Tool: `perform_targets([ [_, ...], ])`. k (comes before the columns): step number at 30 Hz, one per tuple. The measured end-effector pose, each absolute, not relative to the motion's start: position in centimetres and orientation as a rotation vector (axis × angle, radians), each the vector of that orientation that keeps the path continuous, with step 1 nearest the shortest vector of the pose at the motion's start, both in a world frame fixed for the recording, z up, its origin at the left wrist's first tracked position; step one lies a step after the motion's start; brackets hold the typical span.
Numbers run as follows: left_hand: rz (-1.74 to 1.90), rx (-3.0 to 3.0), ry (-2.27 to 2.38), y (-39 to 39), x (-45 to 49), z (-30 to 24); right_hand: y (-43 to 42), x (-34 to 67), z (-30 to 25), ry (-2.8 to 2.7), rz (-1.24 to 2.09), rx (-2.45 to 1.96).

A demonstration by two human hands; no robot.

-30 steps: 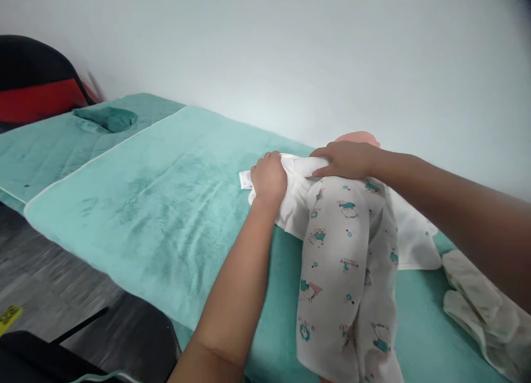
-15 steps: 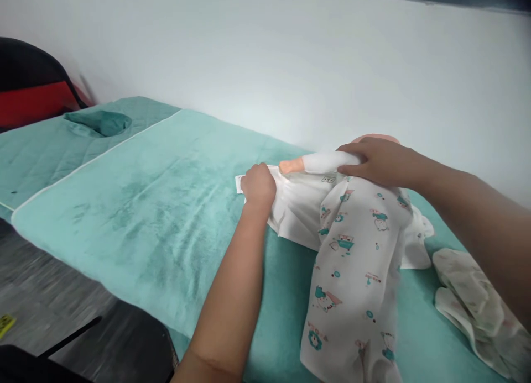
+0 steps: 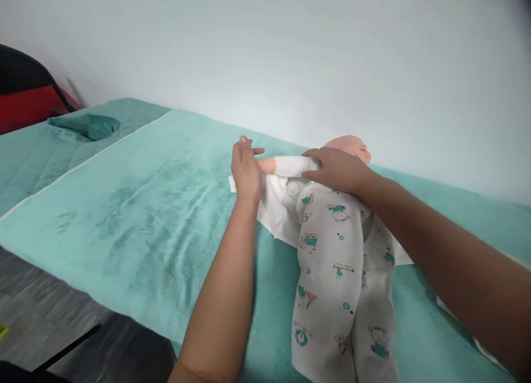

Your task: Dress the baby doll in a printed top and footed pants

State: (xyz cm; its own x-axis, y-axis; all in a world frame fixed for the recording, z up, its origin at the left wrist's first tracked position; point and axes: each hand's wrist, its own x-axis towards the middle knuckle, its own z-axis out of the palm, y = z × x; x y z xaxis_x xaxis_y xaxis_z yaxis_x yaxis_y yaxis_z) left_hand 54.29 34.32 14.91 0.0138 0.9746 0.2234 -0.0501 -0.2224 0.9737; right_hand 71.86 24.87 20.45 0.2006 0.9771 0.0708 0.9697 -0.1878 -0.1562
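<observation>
Doll point(image 3: 329, 245) beneath right hand point(image 3: 335, 170)

Left hand point(image 3: 247, 170), right hand point(image 3: 337, 170), forearms point(image 3: 224, 286) — all bare

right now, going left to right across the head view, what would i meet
Red and black chair, opening in the green cover, left hand, doll's bare forearm, white sleeve, right hand.

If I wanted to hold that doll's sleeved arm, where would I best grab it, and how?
Probably around the middle of the white sleeve, from above: the doll's arm stretches sideways, slim and tube-like, its top exposed between the left hand and right hand.
</observation>
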Motion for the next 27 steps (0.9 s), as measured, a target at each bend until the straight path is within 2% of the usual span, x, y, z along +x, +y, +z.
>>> perform_targets([
  [3,1.190,1.452,1.166,34.3,54.3,14.8,24.1,72.4,20.4,-1.759,0.068,-2.202],
  [6,0.916,1.817,1.272,34.0,54.2,14.8,21.9,73.4,20.0,-1.499,0.062,-2.103],
  [11,0.556,2.139,1.362,33.6,54.0,15.0,16.5,76.8,15.3,-0.887,-0.062,-2.053],
  [16,0.614,2.175,1.584,34.0,54.1,14.9,13.6,80.2,11.0,-0.984,-0.217,-2.182],
  [20,0.680,2.159,1.714,34.2,53.9,14.5,13.5,81.7,10.3,-0.880,-0.392,-2.199],
  [23,0.723,2.158,1.745,34.1,53.9,14.3,13.6,82.0,10.0,-0.778,-0.385,-2.179],
  [27,0.690,2.208,1.728,34.1,54.2,14.2,14.1,81.4,10.0,-0.902,-0.395,-2.170],
])
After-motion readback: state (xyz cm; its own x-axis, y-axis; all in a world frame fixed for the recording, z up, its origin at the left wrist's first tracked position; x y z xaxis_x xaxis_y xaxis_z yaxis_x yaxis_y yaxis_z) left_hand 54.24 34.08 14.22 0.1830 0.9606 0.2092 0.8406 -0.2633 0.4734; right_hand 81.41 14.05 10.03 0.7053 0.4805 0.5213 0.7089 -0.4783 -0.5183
